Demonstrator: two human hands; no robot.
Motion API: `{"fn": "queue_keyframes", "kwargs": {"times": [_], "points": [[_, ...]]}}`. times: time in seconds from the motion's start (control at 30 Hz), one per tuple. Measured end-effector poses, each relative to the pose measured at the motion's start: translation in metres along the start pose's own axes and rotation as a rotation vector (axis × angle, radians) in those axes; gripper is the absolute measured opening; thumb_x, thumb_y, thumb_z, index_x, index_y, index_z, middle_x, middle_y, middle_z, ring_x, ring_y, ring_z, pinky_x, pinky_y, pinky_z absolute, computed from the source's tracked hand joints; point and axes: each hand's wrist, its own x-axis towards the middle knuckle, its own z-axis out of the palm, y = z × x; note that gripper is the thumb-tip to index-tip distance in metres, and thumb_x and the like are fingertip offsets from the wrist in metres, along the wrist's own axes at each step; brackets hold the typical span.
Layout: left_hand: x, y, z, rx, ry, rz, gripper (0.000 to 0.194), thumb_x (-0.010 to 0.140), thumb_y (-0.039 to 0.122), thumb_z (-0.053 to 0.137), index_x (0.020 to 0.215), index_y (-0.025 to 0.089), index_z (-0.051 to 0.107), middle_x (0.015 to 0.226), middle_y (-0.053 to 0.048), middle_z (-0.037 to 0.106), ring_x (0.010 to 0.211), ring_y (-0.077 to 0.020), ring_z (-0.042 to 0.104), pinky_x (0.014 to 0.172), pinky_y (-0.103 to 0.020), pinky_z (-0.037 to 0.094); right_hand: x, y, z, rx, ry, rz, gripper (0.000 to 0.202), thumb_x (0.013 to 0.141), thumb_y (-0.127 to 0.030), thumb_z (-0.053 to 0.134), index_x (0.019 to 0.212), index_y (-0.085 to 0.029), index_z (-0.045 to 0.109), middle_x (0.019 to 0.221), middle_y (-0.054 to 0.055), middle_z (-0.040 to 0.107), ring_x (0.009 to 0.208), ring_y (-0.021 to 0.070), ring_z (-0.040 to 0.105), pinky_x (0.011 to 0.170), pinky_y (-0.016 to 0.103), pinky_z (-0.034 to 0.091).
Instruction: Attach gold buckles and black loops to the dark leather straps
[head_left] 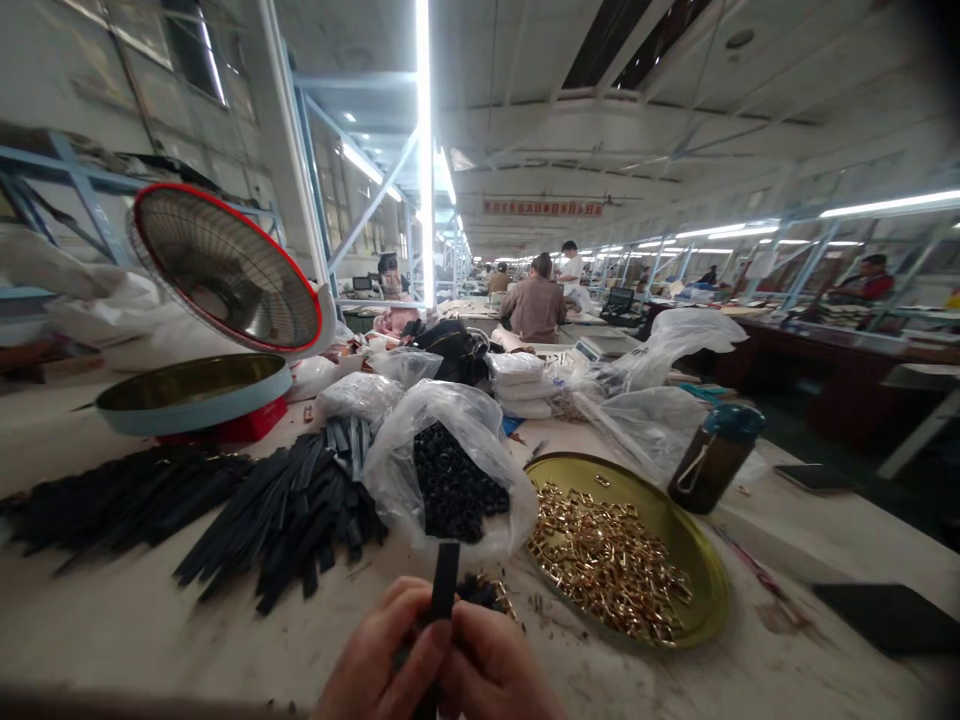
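Note:
Both my hands meet at the bottom centre around a black strap point(445, 580), whose upper end sticks up between them. My left hand point(390, 655) pinches it between thumb and fingers. My right hand point(495, 660) closes on the strap's other side, its fingertips partly hidden. Just beyond lies an open clear plastic bag point(390, 480) filled with small black loops point(454, 485). A round gold tray point(694, 540) holding many gold metal buckles point(615, 560) is on the right. On the left, black straps point(292, 510) are fanned out in piles.
A dark bottle point(716, 460) stands behind the tray's right side. Black flat pads point(889, 615) lie at the right. Back left are a red-rimmed fan heater point(229, 270) and a round basin point(195, 395). Several people work farther back, one person's back point(536, 305) facing me.

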Motion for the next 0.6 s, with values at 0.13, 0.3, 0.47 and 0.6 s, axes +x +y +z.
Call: {"fn": "queue_keyframes", "kwargs": {"times": [0.13,0.3,0.47,0.6], "points": [[0.010,-0.033,0.011,-0.377,0.068,-0.321,0.036,0.076,0.051,0.051,0.078,0.016,0.057,0.072,-0.003,0.061,0.068,-0.0162,0.058,0.064,-0.025,0.047,0.005,0.025,-0.014,-0.115,-0.103,0.116,0.029,0.084,-0.037,0.045,0.077,-0.015,0.062,0.063,0.000,0.057,0.056,0.0101,0.053,0.051,0.018,0.042],[0.021,-0.049,0.018,-0.775,0.113,-0.784,0.019,0.081,0.027,0.047,0.094,0.014,0.051,0.060,0.001,0.056,0.045,-0.0074,0.049,0.043,-0.017,0.036,0.060,0.082,-0.074,-0.788,0.181,0.128,0.024,0.087,-0.018,0.040,0.095,-0.014,0.062,0.088,0.006,0.066,0.083,0.0146,0.060,0.073,0.024,0.045],[0.034,-0.046,0.018,-1.047,0.021,-0.909,0.044,0.064,-0.002,0.046,0.106,0.012,0.050,0.089,-0.006,0.060,0.070,-0.0123,0.062,0.066,-0.026,0.050,0.112,0.123,-0.101,-0.988,0.143,0.240,0.021,0.087,-0.020,0.043,0.092,-0.016,0.063,0.092,0.008,0.062,0.081,0.0157,0.059,0.071,0.026,0.040],[0.042,-0.048,0.017,-1.143,-0.024,-0.931,0.046,0.061,-0.005,0.046,0.104,0.010,0.053,0.094,-0.009,0.059,0.078,-0.0162,0.063,0.071,-0.030,0.051,0.128,0.137,-0.102,-1.100,0.045,0.291,0.016,0.083,-0.023,0.050,0.086,-0.015,0.064,0.086,0.008,0.059,0.076,0.0173,0.058,0.063,0.026,0.035]]}}
